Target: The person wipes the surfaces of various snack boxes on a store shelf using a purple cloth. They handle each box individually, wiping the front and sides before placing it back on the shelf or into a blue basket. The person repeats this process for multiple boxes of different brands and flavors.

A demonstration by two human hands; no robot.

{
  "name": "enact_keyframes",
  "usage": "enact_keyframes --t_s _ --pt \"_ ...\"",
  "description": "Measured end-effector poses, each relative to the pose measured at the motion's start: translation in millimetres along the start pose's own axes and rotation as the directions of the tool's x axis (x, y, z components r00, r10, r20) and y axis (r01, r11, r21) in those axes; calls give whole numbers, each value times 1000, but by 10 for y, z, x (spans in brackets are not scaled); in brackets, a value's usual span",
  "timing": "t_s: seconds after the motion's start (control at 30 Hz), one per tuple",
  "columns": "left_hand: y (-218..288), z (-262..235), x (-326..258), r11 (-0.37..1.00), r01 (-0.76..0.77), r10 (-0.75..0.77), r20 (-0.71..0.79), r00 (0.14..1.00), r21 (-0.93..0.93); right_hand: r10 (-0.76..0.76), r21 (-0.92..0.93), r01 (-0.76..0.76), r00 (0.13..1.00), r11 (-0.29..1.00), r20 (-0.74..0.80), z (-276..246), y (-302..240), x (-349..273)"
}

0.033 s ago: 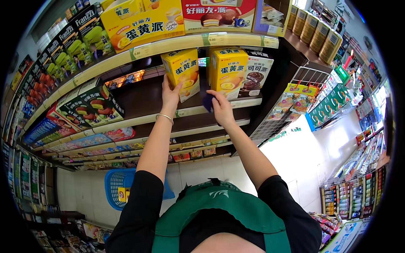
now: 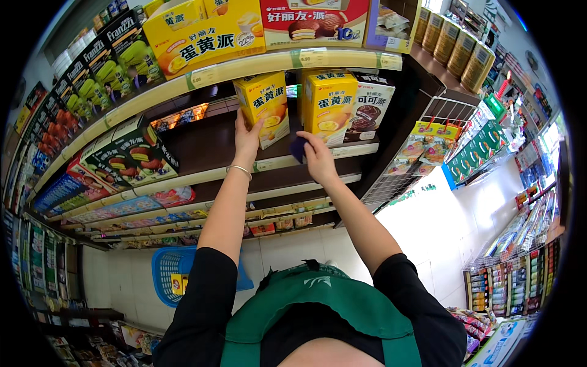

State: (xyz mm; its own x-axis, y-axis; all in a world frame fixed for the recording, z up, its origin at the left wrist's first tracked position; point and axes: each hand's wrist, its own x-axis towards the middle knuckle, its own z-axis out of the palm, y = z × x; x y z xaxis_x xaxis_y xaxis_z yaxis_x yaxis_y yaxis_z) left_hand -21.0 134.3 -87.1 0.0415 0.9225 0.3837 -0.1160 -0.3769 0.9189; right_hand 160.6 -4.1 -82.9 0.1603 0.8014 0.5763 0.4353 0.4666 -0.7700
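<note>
At the far left, dark green boxes [image 2: 131, 156] with red cakes pictured on them stand on the dark brown shelf [image 2: 208, 144], well apart from your hands. Your left hand [image 2: 246, 142], a thin bracelet [image 2: 238, 170] on its wrist, reaches up to the same shelf and holds the tilted yellow box [image 2: 264, 107] from the left and below; its fingers [image 2: 239, 122] lie flat against the box's side, wrapped on it rather than spread. Just right of that box, with a narrow gap between, a second yellow box [image 2: 330, 107] stands upright, and a brown-and-white box [image 2: 370, 110] touches its right side. Your right hand [image 2: 319, 158] is below the second yellow box, at the shelf's front edge, its fingers closed on a small dark blue cloth [image 2: 298, 148] that rests on the shelf between the two yellow boxes. Down near the floor on the left sits a blue basket [image 2: 168, 269].
</note>
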Motion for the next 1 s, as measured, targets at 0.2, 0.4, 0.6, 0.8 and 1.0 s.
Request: enact_keyframes --t_s 0.2,0.4,0.6,0.8,1.0 --pt "-119 203 136 995 35 -23 125 992 -97 -69 -158 81 995 984 79 208 334 24" --pt "-217 388 -41 886 -72 113 -64 992 458 -86 -245 121 985 962 147 248 402 -25" --pt "-294 559 47 879 -118 149 -32 988 461 -110 -253 148 981 956 159 274 377 -5" --pt "-249 561 -37 956 -34 39 -12 999 291 -93 -246 126 986 961 141 317 405 22" --pt "-143 189 -462 981 -72 102 -167 981 179 -104 -179 106 994 978 22 498 259 123"
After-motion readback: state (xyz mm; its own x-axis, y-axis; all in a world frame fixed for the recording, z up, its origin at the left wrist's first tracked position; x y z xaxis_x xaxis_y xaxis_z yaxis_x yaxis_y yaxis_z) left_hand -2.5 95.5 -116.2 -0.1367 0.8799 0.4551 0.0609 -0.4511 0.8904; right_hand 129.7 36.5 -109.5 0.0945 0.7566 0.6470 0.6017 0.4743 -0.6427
